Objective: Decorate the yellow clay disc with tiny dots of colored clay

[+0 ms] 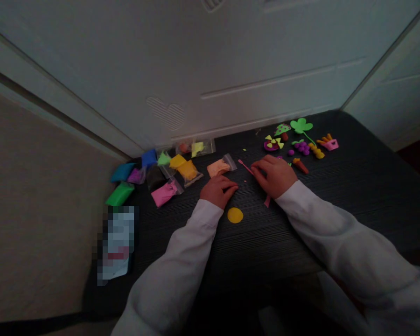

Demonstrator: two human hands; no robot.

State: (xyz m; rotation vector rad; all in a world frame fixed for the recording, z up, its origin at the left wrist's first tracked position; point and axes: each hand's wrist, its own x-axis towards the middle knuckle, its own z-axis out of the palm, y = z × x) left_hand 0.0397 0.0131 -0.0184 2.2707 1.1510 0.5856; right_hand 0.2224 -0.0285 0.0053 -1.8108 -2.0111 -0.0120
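Observation:
On the dark tabletop, my right hand [276, 175] is closed with its fingertips at a thin pink modelling tool [245, 166]. A pink piece [268, 201] shows below the palm; whether it is the tool's other end I cannot tell. My left hand [217, 191] rests on the table with thumb and forefinger pinched together; anything between them is too small to make out. Just below it lies a flat yellow clay disc [235, 215]. Tiny clay crumbs [245, 181] lie between the hands. Above my left hand is a bag of peach clay [218, 168].
To the left lie several clay bags, among them pink [164, 193], orange [187, 170], green [120, 194] and blue [149, 158]. Clay models, including a green flower [301, 125], purple grapes [302, 148] and a pink basket [331, 144], stand at the right back. A white panel [252, 60] borders the table's back.

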